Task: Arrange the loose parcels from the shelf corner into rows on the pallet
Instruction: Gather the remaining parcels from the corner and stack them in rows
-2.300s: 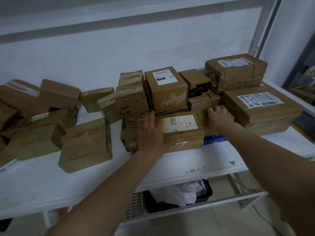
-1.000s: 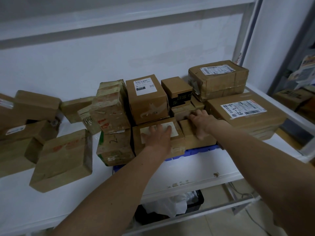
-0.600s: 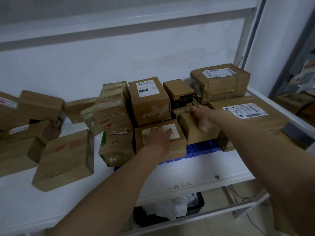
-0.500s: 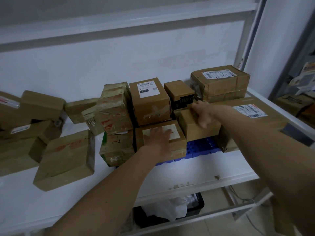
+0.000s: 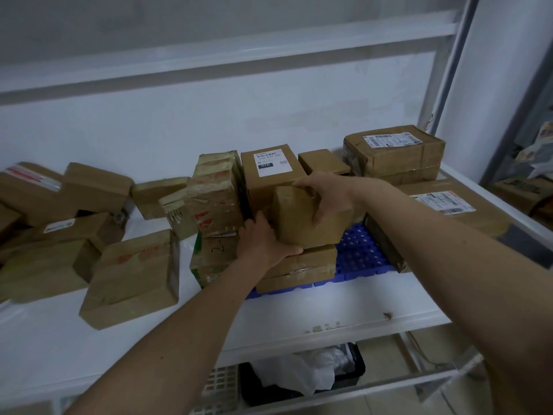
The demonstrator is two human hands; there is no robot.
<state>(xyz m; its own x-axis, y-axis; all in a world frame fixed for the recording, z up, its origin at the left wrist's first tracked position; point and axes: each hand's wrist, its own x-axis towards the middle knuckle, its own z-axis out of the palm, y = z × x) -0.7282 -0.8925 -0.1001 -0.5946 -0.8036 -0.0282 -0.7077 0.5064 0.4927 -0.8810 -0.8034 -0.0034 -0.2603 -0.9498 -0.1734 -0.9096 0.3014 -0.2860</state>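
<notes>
A small brown parcel [image 5: 302,223] is lifted over a flat parcel [image 5: 302,269] that lies on the blue pallet [image 5: 360,256]. My right hand [image 5: 329,196] grips its top edge from the right. My left hand [image 5: 263,241] cups its lower left corner, thumb under it. Behind them stand a labelled box [image 5: 269,172], a taped stack [image 5: 217,199] and a green-edged parcel [image 5: 212,259]. Loose parcels [image 5: 131,277] lie on the white shelf [image 5: 299,316] to the left.
Two large labelled boxes [image 5: 392,151] [image 5: 449,208] sit stacked at the pallet's right end. A dark bin with white plastic [image 5: 302,375] stands on the floor below the shelf. A shelf post [image 5: 446,64] rises at the back right, more boxes beyond it.
My right hand has lifted the small parcel off the pallet and carried it left over the flat parcel. My left hand left the flat parcel's top and took the small parcel's lower corner.
</notes>
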